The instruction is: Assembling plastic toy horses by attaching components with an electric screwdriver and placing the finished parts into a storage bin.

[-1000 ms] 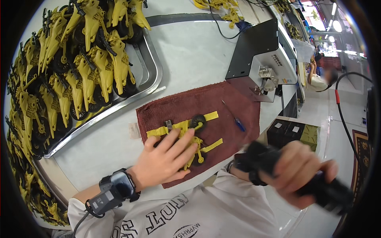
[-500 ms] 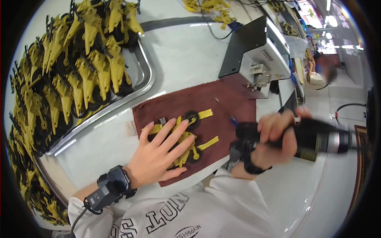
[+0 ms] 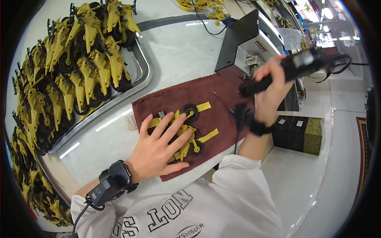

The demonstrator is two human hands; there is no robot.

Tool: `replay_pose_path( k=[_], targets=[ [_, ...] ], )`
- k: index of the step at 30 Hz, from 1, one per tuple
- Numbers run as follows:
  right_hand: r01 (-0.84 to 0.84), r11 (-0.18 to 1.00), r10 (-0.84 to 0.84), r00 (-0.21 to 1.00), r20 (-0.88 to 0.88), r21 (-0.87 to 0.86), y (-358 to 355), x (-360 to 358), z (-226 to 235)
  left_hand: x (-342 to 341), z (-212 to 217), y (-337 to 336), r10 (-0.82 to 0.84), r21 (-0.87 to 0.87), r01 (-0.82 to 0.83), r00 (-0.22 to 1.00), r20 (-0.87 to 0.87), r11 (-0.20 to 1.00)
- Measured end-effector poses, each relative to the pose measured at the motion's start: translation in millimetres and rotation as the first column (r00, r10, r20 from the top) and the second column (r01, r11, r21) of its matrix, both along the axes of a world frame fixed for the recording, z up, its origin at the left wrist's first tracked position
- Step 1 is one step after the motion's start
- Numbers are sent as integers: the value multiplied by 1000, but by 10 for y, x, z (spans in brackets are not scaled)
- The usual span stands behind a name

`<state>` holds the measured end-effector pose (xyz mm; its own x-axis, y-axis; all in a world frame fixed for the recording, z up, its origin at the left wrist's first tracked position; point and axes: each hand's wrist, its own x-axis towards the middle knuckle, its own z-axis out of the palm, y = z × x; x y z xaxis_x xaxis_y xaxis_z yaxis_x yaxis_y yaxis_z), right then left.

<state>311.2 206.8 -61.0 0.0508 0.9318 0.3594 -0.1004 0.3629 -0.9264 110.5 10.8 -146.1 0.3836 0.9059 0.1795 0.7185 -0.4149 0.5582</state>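
Note:
My left hand (image 3: 156, 144) lies spread over a yellow toy motorcycle part (image 3: 183, 135) with black wheels (image 3: 190, 112), its fingertips resting on it and partly hiding it. The assembly lies on a dark red cloth (image 3: 234, 139), with two flat yellow strips (image 3: 208, 135) sticking out to its right. My right hand (image 3: 273, 85) is wrapped round a black corded electric screwdriver (image 3: 293, 69), raised at the right beside a metal screw feeder box (image 3: 248, 43). The driver's tip end points left, toward the front of that box, and is too blurred to make out.
At the left, a metal tray (image 3: 147, 65) holds many yellow toy motorcycles (image 3: 85, 75). A thin hand screwdriver with a blue handle (image 3: 232, 113) lies on the cloth. A black and olive box (image 3: 299, 135) stands at the right. More yellow parts (image 3: 210, 10) lie at the back.
My right hand has swung the electric screwdriver upward and away, toward the screw feeder, uncovering the black and olive box. My left hand stays on the toy motorcycle part.

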Motion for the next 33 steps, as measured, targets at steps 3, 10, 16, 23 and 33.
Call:
replay_pose_path(
  k=[3, 10, 16, 23, 33],
  targets=[
    [-61, 991, 68, 996, -60, 120, -549, -11, -111, 17, -37, 9, 0, 37, -1, 1000, 27, 999],
    [145, 866, -109, 989, -101, 479, -169, 93, 557, 13, -5, 35, -8, 22, 8, 1000, 21, 1000],
    [165, 913, -171, 985, -18, 373, 120, 4, 421, 13, 34, 18, 1, -4, -1, 998, 55, 1000],
    [-523, 838, 544, 822, -168, 155, -962, -35, 250, 4, -7, 0, -10, -2, 10, 999, 52, 1000],
    [-672, 698, 677, 732, 78, 247, -1142, -175, 16, -11, -61, 14, 24, 28, -28, 990, 138, 999]
  ],
)
